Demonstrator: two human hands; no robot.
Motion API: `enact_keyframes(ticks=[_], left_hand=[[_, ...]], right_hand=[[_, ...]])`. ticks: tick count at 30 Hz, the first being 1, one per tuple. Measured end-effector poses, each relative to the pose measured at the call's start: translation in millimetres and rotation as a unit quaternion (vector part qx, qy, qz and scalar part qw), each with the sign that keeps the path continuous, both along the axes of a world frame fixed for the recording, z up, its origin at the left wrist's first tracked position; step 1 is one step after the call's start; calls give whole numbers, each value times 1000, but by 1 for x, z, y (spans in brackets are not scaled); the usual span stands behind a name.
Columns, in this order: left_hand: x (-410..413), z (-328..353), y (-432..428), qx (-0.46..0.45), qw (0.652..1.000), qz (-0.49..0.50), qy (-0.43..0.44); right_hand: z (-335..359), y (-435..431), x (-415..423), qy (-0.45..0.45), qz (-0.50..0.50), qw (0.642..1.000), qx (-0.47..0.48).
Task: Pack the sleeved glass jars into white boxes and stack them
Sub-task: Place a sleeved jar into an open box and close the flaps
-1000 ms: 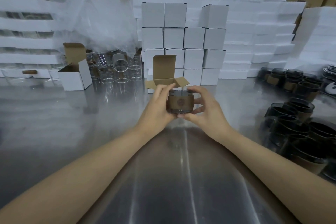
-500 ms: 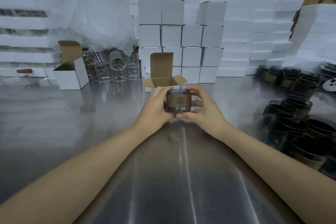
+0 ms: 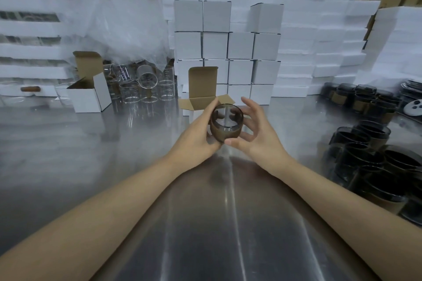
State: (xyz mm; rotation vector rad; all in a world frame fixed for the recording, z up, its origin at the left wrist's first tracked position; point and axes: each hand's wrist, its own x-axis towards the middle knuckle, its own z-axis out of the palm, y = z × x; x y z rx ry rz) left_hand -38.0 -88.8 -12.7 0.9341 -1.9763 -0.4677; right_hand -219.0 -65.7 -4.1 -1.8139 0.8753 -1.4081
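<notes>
A dark glass jar with a brown sleeve is held above the steel table, tilted so its mouth faces me. My left hand grips its left side. My right hand cups the right side, thumb and lower fingers on the jar, index finger lifted off. Just behind the jar stands an open white box with its brown lid flap upright. A wall of closed white boxes is stacked behind that.
Many sleeved dark jars crowd the table's right side. A second open box and clear glass cups stand at the left, under a plastic bag. White foam trays are piled along the back.
The jar was upright in both hands; now it is tipped mouth-toward-me and raised slightly toward the open box. My right fingers have spread away from it.
</notes>
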Motion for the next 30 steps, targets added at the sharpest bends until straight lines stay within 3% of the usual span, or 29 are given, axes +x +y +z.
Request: enact_keyframes(ticks=[7,24,30], left_hand=[[-2,5,6,-117,992,-26,38],[-1,3,3,-67,997,-3,30],[-2,7,9,-55,998,16,8]], right_hand=[[0,4,8,21,-42,993,-112],[-1,-1,2,49,-26,997,-44],[6,3,1,-71,15,996,48]])
